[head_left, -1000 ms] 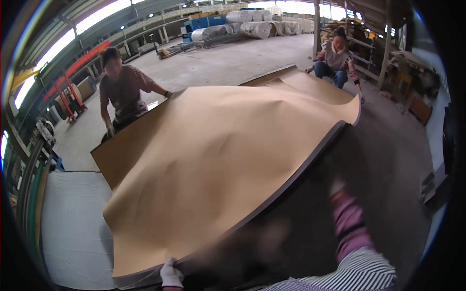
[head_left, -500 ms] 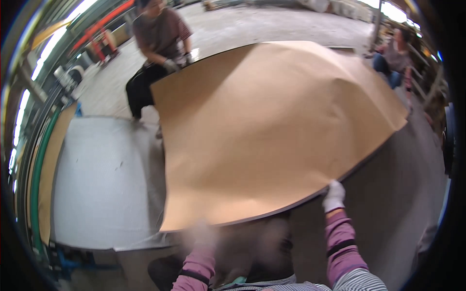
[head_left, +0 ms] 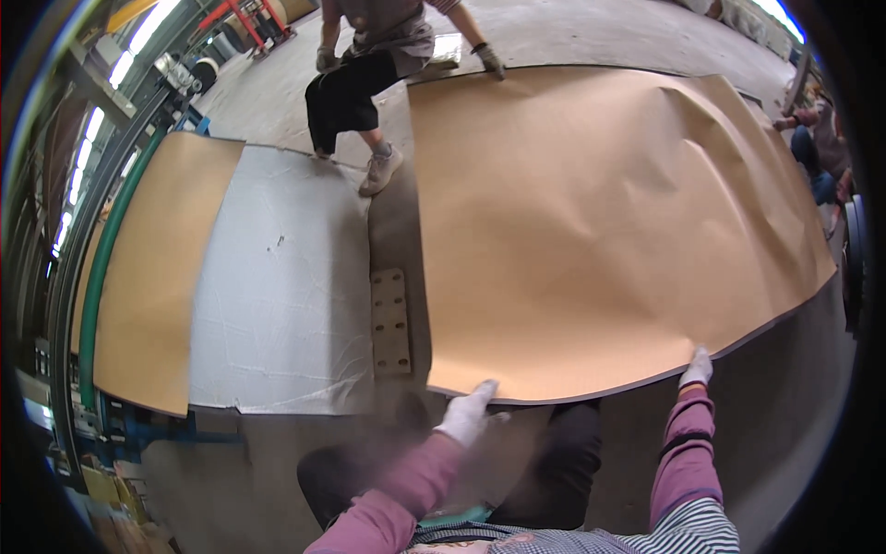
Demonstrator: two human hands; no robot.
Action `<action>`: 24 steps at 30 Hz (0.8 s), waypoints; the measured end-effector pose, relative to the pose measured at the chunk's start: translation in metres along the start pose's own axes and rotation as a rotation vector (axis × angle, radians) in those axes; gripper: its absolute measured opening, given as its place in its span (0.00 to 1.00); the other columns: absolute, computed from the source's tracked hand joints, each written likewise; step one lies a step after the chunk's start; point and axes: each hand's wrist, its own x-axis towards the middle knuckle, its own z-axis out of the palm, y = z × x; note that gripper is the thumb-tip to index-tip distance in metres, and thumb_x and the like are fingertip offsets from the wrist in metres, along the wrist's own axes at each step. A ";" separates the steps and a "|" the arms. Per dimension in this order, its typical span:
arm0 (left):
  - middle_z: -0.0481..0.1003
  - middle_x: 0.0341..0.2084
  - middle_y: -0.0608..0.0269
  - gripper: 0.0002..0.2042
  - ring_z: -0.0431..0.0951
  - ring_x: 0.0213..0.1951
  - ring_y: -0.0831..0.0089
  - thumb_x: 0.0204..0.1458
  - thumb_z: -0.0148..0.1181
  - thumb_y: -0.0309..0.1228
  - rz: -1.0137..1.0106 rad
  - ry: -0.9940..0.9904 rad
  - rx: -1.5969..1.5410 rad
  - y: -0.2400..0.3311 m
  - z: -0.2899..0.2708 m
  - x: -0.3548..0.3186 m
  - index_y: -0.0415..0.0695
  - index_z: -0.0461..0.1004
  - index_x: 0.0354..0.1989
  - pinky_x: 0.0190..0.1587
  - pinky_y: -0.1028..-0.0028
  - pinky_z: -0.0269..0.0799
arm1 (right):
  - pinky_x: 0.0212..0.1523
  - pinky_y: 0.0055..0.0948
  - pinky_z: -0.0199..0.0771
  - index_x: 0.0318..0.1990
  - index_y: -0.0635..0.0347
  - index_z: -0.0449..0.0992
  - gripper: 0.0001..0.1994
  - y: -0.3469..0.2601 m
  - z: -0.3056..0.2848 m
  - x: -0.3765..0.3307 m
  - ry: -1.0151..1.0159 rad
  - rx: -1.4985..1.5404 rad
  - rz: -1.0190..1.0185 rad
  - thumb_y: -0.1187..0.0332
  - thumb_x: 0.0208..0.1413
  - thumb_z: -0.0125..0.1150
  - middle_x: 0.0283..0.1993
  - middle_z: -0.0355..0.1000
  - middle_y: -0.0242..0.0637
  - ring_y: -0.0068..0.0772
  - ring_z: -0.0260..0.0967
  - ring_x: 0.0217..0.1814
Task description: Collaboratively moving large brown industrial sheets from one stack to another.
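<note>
A large tan sheet (head_left: pixel 600 231) with a thin dark edge spreads out in front of me, creased and bulging toward its right side. My left hand (head_left: pixel 469 414), in a white glove, grips its near edge close to the near left corner, thumb on top; the fingers underneath are partly hidden. Farther right along that same edge, my gloved right hand (head_left: pixel 698 367) is closed on the sheet. Across from me, a co-worker's gloved hand (head_left: pixel 489 61) rests on the far edge, while their other hand is by their knee.
On the left lie a silvery-white sheet (head_left: pixel 277 277) and another tan sheet (head_left: pixel 161 268) beside a green roller (head_left: pixel 115 249). A metal plate with holes (head_left: pixel 390 321) sits in the gap between the sheets. Another person (head_left: pixel 821 148) crouches at the far right.
The large tan sheet has shifted right and lies flatter. My left hand, blurred before, now grips its edge. The co-worker has stepped, one hand leaving the sheet. My view has turned somewhat.
</note>
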 end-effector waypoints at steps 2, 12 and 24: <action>0.70 0.40 0.47 0.19 0.75 0.31 0.56 0.56 0.53 0.36 -0.144 0.069 -0.063 -0.005 -0.008 0.006 0.44 0.60 0.54 0.27 0.59 0.77 | 0.44 0.40 0.70 0.44 0.68 0.71 0.22 -0.013 0.024 -0.046 -0.012 0.007 0.115 0.58 0.49 0.60 0.43 0.71 0.42 0.39 0.70 0.40; 0.73 0.34 0.42 0.20 0.77 0.29 0.55 0.54 0.56 0.38 -0.205 0.031 -0.124 0.009 -0.058 0.001 0.34 0.63 0.46 0.30 0.62 0.77 | 0.48 0.38 0.66 0.49 0.66 0.69 0.21 -0.005 0.039 -0.082 -0.110 -0.475 0.040 0.65 0.48 0.61 0.47 0.69 0.43 0.40 0.67 0.45; 0.42 0.66 0.42 0.51 0.44 0.67 0.57 0.45 0.66 0.46 0.604 1.078 -0.359 0.110 -0.423 -0.147 0.28 0.37 0.64 0.65 0.65 0.42 | 0.08 0.14 0.39 0.21 0.44 0.64 0.15 -0.045 -0.012 -0.162 -0.251 -0.763 -0.027 0.52 0.58 0.49 0.15 0.56 0.17 0.12 0.45 0.09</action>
